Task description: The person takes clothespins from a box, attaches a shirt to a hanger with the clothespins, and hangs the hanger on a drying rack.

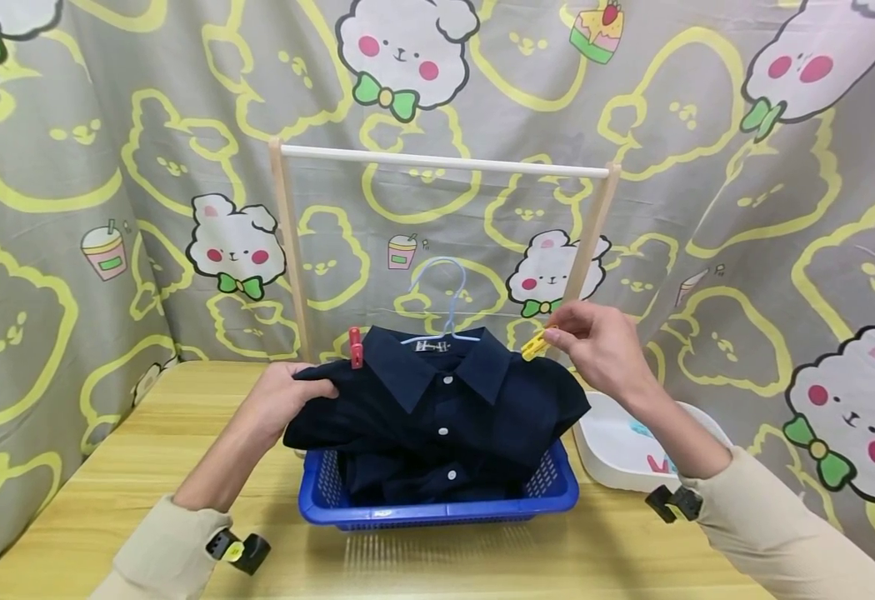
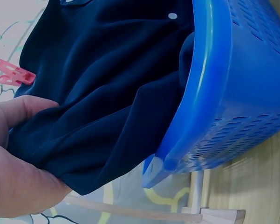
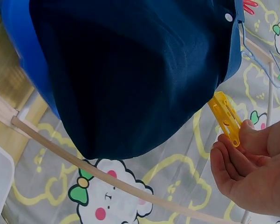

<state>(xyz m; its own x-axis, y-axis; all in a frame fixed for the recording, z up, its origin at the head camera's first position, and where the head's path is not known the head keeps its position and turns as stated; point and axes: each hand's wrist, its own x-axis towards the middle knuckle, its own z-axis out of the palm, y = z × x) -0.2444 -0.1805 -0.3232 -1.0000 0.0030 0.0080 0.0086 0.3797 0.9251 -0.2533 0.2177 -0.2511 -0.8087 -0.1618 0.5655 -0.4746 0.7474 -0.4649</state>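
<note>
A dark navy shirt (image 1: 445,408) with white buttons hangs on a light blue hanger (image 1: 448,325), its lower part bunched inside a blue basket (image 1: 437,510). My left hand (image 1: 282,402) grips the shirt's sleeve at the left, thumb on top of the cloth. Near it, a red clothespin (image 1: 357,348) is clipped at the shoulder beside the collar. My right hand (image 1: 604,346) pinches a yellow clothespin (image 1: 535,343) between thumb and fingers. In the right wrist view the tip of this yellow clothespin (image 3: 225,117) meets the shirt's shoulder edge; whether it clamps the cloth is hard to tell.
Behind the basket stands a wooden rack with a white crossbar (image 1: 445,160). A white tray (image 1: 610,467) with several small colored pieces, a red one among them, sits right of the basket, partly behind my right forearm. A patterned curtain (image 1: 422,200) closes off the back and sides.
</note>
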